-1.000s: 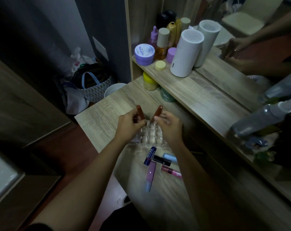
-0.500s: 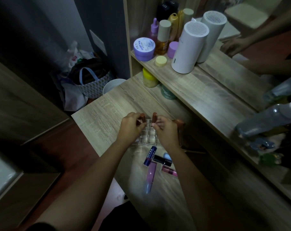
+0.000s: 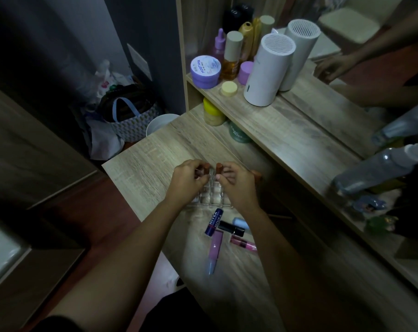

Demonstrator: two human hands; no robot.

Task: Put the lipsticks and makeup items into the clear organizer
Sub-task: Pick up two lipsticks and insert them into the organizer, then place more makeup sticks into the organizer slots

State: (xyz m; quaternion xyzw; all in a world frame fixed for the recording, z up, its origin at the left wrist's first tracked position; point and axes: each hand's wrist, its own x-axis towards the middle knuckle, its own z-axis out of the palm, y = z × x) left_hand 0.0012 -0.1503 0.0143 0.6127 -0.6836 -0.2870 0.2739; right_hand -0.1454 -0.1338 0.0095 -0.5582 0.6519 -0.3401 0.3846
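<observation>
A clear organizer (image 3: 211, 194) with small square cells sits on the wooden desk (image 3: 150, 161). My left hand (image 3: 187, 182) and my right hand (image 3: 238, 185) are over its far row. Each pinches a brown lipstick tube: the left one (image 3: 205, 169) and the right one (image 3: 219, 168) stand upright, their lower ends down in the cells and only the tops showing. Near me lie a blue Nivea stick (image 3: 213, 221), a black lipstick (image 3: 230, 228), a light blue tube (image 3: 239, 222), a purple gloss (image 3: 214, 250) and a pink gloss (image 3: 242, 243).
A raised shelf (image 3: 299, 135) runs along the right with a white cylinder (image 3: 268, 70), a purple jar (image 3: 205, 70) and several bottles. A yellow-lidded jar (image 3: 212, 113) and a green jar (image 3: 239, 134) sit under it. A mirror reflects my hands. Bags stand on the floor at left.
Both hands came down onto the organizer, and the two brown lipsticks went from held high and tilted to upright and sunk into the far cells.
</observation>
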